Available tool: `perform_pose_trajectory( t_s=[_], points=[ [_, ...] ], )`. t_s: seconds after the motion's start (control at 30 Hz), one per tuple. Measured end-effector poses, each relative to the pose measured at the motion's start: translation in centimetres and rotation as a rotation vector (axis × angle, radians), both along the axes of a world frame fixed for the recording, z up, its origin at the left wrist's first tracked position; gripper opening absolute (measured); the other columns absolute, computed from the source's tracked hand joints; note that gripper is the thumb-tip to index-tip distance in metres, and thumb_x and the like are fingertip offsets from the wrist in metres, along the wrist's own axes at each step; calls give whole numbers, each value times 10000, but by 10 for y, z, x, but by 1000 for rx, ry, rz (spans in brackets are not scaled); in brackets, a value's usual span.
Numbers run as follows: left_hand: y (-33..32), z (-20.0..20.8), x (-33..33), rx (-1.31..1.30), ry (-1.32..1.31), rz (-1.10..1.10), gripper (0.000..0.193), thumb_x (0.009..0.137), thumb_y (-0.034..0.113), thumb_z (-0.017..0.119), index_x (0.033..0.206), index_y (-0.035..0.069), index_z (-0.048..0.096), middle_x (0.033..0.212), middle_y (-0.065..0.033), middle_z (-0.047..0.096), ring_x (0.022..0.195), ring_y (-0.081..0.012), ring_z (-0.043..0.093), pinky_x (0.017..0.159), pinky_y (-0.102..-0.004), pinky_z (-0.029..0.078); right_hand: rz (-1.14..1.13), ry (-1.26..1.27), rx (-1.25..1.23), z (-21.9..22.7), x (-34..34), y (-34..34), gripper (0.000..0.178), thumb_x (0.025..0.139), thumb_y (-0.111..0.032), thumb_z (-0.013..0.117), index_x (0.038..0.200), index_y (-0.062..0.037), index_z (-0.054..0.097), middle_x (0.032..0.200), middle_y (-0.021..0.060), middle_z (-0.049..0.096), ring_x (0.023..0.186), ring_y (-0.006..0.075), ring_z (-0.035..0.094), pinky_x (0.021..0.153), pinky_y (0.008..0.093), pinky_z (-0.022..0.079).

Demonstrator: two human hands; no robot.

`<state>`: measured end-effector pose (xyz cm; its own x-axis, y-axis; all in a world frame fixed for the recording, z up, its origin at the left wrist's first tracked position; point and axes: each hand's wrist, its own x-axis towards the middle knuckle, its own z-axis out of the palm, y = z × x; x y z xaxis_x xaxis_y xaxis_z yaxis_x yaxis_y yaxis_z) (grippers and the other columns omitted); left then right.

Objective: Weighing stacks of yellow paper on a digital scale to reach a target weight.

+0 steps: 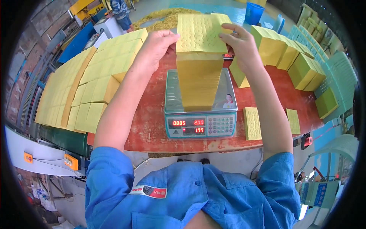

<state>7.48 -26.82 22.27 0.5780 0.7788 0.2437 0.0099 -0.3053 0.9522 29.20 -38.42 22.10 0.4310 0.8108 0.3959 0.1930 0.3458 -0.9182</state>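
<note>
A tall stack of thin yellow embossed paper sheets stands on the steel pan of a digital weighing scale at mid-table. Its top is steadied by the left hand and right hand, fingers curled against opposite sides. The stack is judged soft, loose and liable to slide, best gripped low at both sides.

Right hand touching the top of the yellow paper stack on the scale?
Touching. The head view shows the right hand with fingertips on the right edge of the top sheet of the yellow paper stack, no gap visible.
</note>
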Motion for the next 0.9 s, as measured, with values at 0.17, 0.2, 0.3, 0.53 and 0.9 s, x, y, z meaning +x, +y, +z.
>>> perform_pose_trajectory(
  t_s=[0.17,0.2,0.3,0.53,0.9],
  points=[
    [19,-26,-1,-73,55,-46,249,938,284,610,752,119,625,708,22,618,621,-70,542,594,-222,413,0,15,-113,-16,-4,14,384,842,-43,696,1196,68,601,810,63,642,667,110,588,590,253,480],
    [19,-28,-2,-77,54,-48,249,938,284,610,752,119,625,708,22,618,621,-70,542,594,-222,413,-2,14,-117,-18,-5,13,384,842,-43,696,1196,68,601,810,63,642,667,110,588,590,253,480],
    [18,-31,-3,-76,52,-80,252,944,274,600,746,121,623,706,21,614,619,-65,537,585,-218,407,-76,-49,-89,-21,-8,10,354,848,-45,693,1177,61,617,814,55,644,696,105,596,614,251,493],
    [11,-32,0,-38,86,-82,275,954,259,599,723,111,580,685,30,576,606,-61,510,572,-223,403,-139,-132,-104,-26,-6,4,292,883,-101,681,1153,6,656,805,-7,622,713,64,540,634,231,420],
    [-7,-52,3,275,82,85,316,995,280,560,737,97,550,662,50,499,586,-43,451,540,-221,374,-345,-371,-32,-48,-6,0,211,870,-139,670,1044,-25,705,742,15,648,669,80,573,626,246,475]
  ],
)
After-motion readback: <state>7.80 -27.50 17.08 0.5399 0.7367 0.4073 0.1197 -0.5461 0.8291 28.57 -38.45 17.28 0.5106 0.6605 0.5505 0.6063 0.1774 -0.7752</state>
